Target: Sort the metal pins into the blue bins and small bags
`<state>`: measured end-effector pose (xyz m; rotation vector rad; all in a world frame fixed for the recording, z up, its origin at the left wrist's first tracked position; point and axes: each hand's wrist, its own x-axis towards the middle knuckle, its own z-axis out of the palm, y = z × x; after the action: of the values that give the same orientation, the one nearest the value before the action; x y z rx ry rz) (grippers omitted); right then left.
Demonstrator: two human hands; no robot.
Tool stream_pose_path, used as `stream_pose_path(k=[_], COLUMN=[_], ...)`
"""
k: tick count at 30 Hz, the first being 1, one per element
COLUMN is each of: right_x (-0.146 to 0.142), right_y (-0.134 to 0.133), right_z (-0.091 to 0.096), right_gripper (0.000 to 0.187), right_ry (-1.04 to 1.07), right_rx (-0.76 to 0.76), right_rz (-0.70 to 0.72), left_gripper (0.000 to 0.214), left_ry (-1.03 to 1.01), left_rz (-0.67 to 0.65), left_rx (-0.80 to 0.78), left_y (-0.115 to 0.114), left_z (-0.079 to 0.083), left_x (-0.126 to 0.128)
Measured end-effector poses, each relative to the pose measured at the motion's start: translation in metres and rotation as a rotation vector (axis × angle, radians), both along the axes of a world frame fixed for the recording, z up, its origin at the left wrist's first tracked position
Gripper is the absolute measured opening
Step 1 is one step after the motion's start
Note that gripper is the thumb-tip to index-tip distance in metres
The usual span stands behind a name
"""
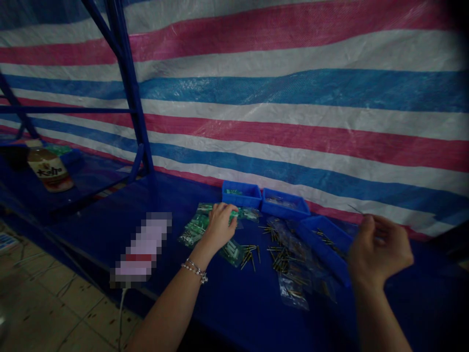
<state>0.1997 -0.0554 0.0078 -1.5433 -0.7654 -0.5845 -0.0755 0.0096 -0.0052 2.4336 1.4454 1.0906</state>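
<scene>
**Caution: Light Pinch, Close Clutter**

The right hand (379, 247) pinches a thin, dark, needle-like rod (354, 209), raised near a long blue plastic bin (325, 261). A slack pinch could drop it among loose, slender brass-and-black metal bits (280, 259). The left hand (222, 222) curls over green-and-clear plastic packets (196, 227); I cannot tell whether it grips one. A sideways sweep could scatter them. The dark blue tabletop (234, 303) adjoins a red, white and blue striped plastic sheet (293, 88); pale floor tiles (80, 303) show at left.
</scene>
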Motion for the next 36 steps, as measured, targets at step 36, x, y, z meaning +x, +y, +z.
stream_pose_path(k=[36], right_x=[-0.091], right_y=[0.023], right_z=[-0.054], right_gripper=[0.021], right_ry=[-0.345], right_rx=[-0.844], right_rz=[0.992], left_gripper=[0.018], left_ry=[-0.005], left_rz=[-0.297], left_rx=[-0.233], left_y=[-0.005], left_z=[-0.013], left_x=[0.012])
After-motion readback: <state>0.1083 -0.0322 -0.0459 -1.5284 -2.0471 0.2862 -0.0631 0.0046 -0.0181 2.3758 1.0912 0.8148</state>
